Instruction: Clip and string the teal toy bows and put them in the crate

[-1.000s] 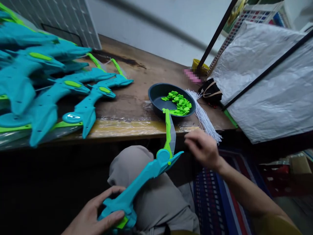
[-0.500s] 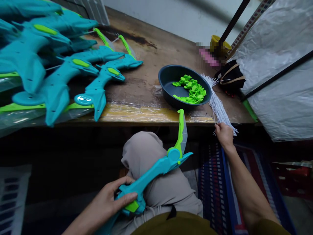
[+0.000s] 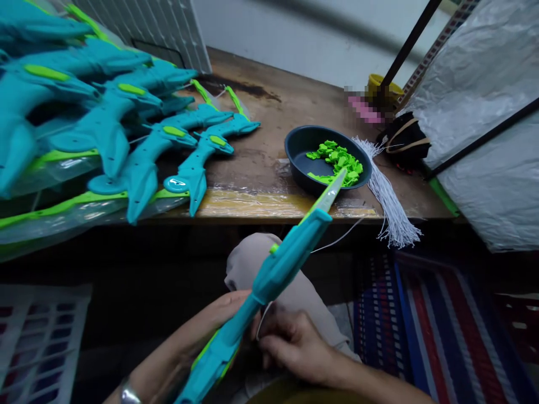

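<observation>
Teal bow (image 3: 269, 280) gripped mid-limb by left hand (image 3: 219, 320); right hand (image 3: 295, 342) pinches white string (image 3: 337, 240) (thin, easily dropped) below grip. Keep string taut, bow steady over knee.

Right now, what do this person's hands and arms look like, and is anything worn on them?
Both hands are bare, with no gloves and no rings that I can make out. The left hand leads to a bare forearm with a silvery metal band at the wrist, at the picture's bottom edge. The right hand also leads to a bare forearm; no sleeve shows on either arm.
</observation>
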Tool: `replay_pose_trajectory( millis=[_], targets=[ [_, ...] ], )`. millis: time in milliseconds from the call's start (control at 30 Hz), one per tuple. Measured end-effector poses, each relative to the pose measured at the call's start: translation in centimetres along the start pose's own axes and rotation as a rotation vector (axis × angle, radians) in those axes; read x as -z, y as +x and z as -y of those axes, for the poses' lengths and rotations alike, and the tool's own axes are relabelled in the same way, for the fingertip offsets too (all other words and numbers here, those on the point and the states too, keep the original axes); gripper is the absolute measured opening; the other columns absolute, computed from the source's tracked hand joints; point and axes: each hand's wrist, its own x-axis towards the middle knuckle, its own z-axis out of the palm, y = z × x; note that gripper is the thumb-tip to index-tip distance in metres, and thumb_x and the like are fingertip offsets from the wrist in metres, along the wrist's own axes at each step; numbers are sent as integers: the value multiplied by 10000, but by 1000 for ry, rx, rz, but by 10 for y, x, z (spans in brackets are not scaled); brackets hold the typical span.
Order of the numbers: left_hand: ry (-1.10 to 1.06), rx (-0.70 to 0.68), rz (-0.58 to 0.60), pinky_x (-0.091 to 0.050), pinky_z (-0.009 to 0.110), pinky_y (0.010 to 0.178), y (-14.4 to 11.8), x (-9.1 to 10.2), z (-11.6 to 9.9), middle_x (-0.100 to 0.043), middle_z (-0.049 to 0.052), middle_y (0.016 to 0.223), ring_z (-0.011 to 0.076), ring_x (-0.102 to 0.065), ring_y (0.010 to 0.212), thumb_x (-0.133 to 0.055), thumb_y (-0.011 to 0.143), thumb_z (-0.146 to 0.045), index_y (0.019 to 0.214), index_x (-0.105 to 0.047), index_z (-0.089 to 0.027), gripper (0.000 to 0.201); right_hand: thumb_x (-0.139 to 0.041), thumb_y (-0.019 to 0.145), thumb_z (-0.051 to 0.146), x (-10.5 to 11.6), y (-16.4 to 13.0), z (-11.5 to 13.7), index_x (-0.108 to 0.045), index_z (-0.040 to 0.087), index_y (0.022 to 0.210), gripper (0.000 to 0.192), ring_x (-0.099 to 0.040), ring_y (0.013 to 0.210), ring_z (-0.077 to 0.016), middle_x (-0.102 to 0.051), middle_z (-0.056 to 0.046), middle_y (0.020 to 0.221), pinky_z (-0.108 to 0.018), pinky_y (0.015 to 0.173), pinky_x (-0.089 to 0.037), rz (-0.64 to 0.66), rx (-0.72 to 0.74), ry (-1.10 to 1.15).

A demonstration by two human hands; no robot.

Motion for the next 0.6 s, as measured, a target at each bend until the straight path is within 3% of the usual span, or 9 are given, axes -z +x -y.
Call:
replay_pose_trajectory(
  millis=[133, 200, 400, 533, 600],
  targets=[
    [-43, 50, 85, -365, 186, 414, -5, -2, 5, -559, -23, 527, 83, -425, 436, -861, 664, -628, 701, -691, -137, 521, -710, 798, 379, -15, 6, -9, -634, 151, 786, 240, -503, 447, -55, -640, 28, 637, -160, 448, -389, 185, -226, 208],
    [-45, 35, 107, -393, 192, 422, -6, 1, 12, -556, -29, 531, 90, -446, 440, -879, 678, -585, 703, -683, -142, 485, -747, 763, 434, -15, 6, -11, -643, 146, 823, 312, -518, 432, -58, -653, 30, 638, -158, 422, -379, 214, -302, 260],
    [-132, 41, 110, -497, 228, 500, -12, 3, 22, -629, -1, 593, 138, -579, 502, -917, 658, -363, 722, -695, -131, 327, -767, 763, 512, -30, 8, -15, -651, 138, 805, 394, -519, 425, -49, -655, 31, 623, -154, 415, -380, 183, -301, 263],
    [-105, 194, 235, -561, 304, 561, -14, 10, 35, -662, 8, 585, 231, -697, 564, -826, 745, -334, 797, -745, -139, 218, -801, 736, 570, -41, 9, -27, -667, 130, 754, 460, -526, 435, -49, -649, 26, 633, -167, 435, -405, 250, -278, 273],
    [-98, 217, 232, -569, 313, 591, -10, 20, 46, -719, 43, 646, 251, -725, 603, -824, 743, -327, 834, -760, -131, 225, -805, 732, 590, -42, 11, -32, -663, 137, 746, 475, -530, 443, -55, -650, 28, 645, -181, 446, -412, 291, -282, 263]
  ],
)
